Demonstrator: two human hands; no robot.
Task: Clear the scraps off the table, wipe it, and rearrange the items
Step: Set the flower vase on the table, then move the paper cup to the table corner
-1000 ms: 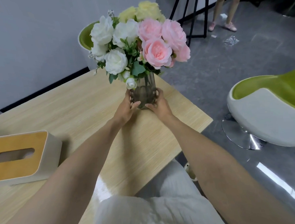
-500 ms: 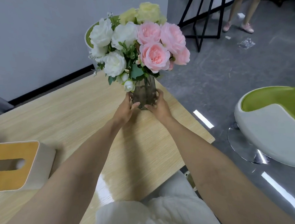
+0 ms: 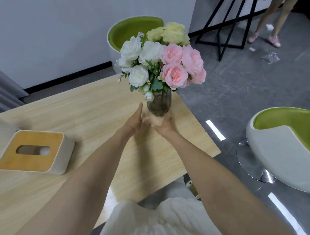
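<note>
- The vase of flowers (image 3: 159,104) stands upright near the tabletop's (image 3: 90,116) far right corner. The right grip (image 3: 164,125) curls round its base; the left grip (image 3: 136,120), fingers straight, is just beside it.
- A tissue box (image 3: 35,152) sits toward the left edge.
- Clearing and wiping look done; rearranging appears under way.

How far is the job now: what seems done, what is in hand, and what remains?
Done: no scraps show on the visible wooden table; wiping cannot be judged. In hand: the glass vase of flowers stands near the far right corner, the right hand gripping its base, the left hand open beside it. Remaining: perhaps placing the tissue box.
</note>
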